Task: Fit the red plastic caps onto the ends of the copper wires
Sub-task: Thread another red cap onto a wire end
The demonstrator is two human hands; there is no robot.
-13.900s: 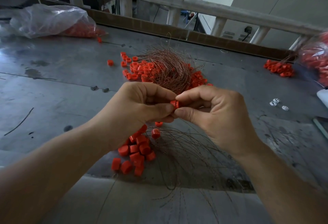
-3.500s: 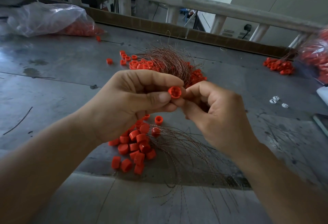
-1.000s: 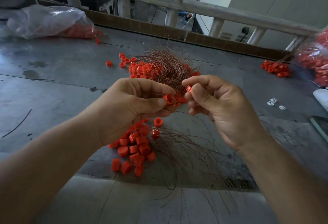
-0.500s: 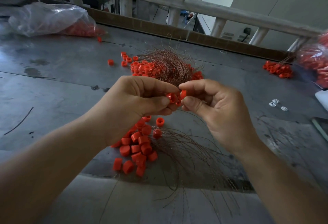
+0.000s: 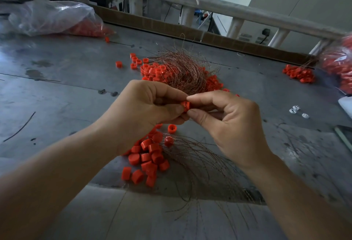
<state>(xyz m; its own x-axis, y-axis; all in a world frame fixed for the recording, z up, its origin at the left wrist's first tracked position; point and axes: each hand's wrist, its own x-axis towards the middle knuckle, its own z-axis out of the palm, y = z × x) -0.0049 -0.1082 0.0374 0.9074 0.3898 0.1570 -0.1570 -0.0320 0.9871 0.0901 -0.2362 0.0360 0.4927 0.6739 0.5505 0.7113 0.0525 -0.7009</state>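
Head camera view, looking down at two bare hands brought together above a grey metal bench (image 5: 57, 91). A single red cap (image 5: 185, 106) is pinched between them: it is held by the thumb and curled forefinger of the left hand (image 5: 144, 110), and it is gripped from the other side by the thumb and forefinger tips of the right hand (image 5: 224, 125). The remaining fingers of both hands are curled in towards the palms. Whether a wire end is seated in the cap cannot be told, as that spot is covered by the fingertips. Just below the left hand, nearer the person, a pile of red caps (image 5: 148, 158) is spread on the bench, some lying on their sides. Beneath the right hand and wrist, loose copper wires (image 5: 205, 165) are fanned out in thin curved strands, touching the edge of the pile. Beyond the hands, a tangle of copper wires (image 5: 181, 70) is heaped like a nest, with more caps (image 5: 152, 71) scattered around its base. Far to the left of the hands, a clear plastic bag (image 5: 51, 18) holding red pieces is seen lying on the bench. Far to the right, a small heap of caps (image 5: 299, 73) is seen beside a second bag (image 5: 341, 68) at the edge of the frame. A few white pieces (image 5: 297, 110) are dotted on the bench to the right of the right hand. A pale railing (image 5: 209, 4) is seen along the far side of the bench
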